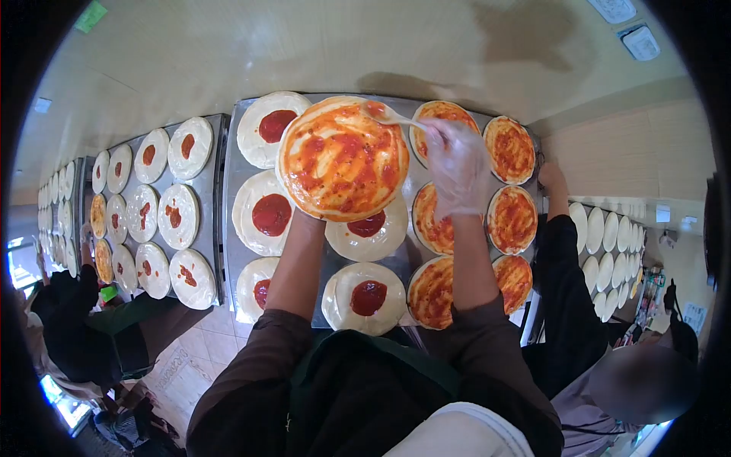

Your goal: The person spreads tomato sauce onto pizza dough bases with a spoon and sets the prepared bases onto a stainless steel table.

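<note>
A round pizza base (343,164) spread with streaky red sauce is held up above the tray, supported from below by my left hand (308,223). The dough hides those fingers; only the wrist shows. My right hand (457,167), in a see-through plastic glove, grips a spoon (400,118) whose bowl touches the sauce near the base's top edge. Beneath both hands lies a metal tray (316,255). On its left part are dough rounds with a pool of sauce in the middle, such as one dough round (251,221). Sauce-covered bases (510,221) fill its right part.
To the left, another metal tray (162,199) carries several dough rounds with small sauce spots, and people stand beside it. A co-worker's hand (553,179) is at the main tray's right edge. Plain dough rounds (601,228) lie farther right. A wall (304,46) runs behind the trays.
</note>
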Motion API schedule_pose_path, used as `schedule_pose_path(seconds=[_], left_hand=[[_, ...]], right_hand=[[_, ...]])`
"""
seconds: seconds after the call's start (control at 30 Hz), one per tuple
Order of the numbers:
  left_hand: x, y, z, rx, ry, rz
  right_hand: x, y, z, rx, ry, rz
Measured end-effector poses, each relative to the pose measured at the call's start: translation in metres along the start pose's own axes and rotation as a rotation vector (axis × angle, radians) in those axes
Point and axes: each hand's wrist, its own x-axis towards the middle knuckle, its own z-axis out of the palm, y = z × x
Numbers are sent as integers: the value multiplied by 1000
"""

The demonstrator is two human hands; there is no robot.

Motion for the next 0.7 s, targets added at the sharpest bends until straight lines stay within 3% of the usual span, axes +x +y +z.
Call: schedule_pose_path(seconds=[0.33, 0.43, 0.53, 0.7], left_hand=[[-4, -21, -1, -33, -1, -44], [-5, -32, 3, -58, -11, -42], [-1, -41, -9, -35, 40, -2], [-16, -53, -19, -6, 76, 13]], right_hand=[[-3, -38, 9, 24, -4, -91], [-1, -33, 16, 204, 74, 74], [-10, -46, 11, 37, 45, -149], [-19, -39, -2, 98, 50, -6]])
